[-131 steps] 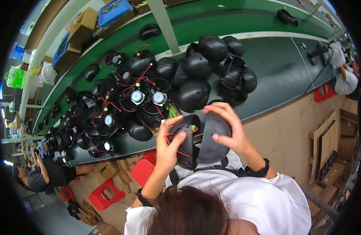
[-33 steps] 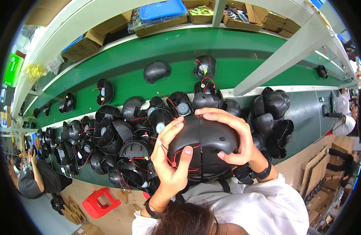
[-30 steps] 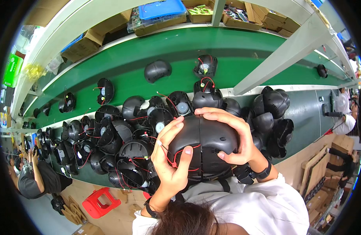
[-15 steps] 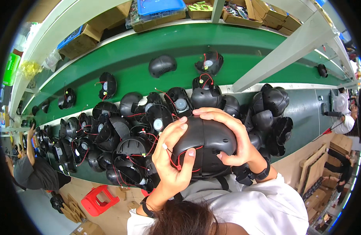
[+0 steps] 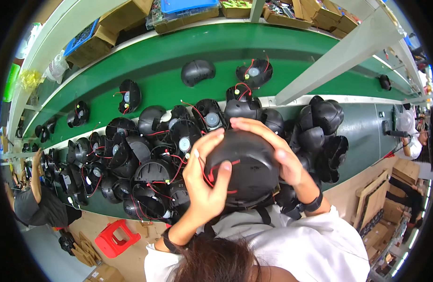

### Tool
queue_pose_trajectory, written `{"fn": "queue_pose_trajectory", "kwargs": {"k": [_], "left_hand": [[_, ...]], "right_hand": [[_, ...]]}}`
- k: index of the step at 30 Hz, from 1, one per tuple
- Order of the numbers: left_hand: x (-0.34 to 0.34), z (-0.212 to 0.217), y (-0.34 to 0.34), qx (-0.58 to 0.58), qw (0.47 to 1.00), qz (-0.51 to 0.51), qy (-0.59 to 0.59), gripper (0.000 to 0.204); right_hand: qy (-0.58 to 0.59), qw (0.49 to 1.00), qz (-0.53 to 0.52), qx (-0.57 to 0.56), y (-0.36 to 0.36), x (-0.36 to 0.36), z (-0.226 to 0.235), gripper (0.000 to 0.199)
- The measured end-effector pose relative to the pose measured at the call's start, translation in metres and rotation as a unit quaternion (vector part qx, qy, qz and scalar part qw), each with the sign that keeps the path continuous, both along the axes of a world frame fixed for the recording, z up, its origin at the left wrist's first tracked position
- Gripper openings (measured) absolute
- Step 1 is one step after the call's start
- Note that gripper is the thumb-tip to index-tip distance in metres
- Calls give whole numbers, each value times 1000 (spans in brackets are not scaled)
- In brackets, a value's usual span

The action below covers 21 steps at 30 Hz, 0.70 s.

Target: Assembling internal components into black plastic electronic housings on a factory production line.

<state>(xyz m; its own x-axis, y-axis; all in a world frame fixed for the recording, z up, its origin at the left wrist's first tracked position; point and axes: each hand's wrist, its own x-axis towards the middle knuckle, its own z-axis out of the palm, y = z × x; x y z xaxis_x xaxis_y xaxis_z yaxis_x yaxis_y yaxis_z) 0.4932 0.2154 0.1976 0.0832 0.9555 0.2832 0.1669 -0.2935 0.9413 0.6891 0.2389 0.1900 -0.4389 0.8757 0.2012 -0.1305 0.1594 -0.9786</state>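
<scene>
Between my two hands is a rounded black plastic housing (image 5: 248, 164), close in front of my body. My left hand (image 5: 204, 181) wraps its left side, the thumb lying over the near surface. Red wires (image 5: 210, 175) run out beside that thumb and under it. My right hand (image 5: 287, 162) curves round the far and right side, fingers closed against the shell. What lies underneath the housing is hidden. Just beyond my fingers lie more black shells, among them a half shell with a round speaker (image 5: 211, 119).
Several black shells with red wires crowd the bench to the left; a stack of shells (image 5: 319, 120) stands right. Beyond runs a green conveyor belt (image 5: 164, 80) with scattered shells. A white post (image 5: 338, 61) slants across. A red stool (image 5: 117, 238) is at lower left, near another person (image 5: 38, 202).
The housing has been turned in my hands: a smooth face shows where a seam was before. My right thumb has shifted off its near face. The view has moved slightly.
</scene>
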Motion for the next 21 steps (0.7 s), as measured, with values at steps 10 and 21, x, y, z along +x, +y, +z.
{"fn": "queue_pose_trajectory", "kwargs": {"k": [10, 21], "left_hand": [[-4, -7, 0, -245, 948, -145, -142, 53], [5, 2, 30, -292, 880, 50, -370, 63]], "right_hand": [[91, 992, 58, -70, 0, -3, -17, 79], [244, 925, -73, -281, -9, 5, -32, 80]]}}
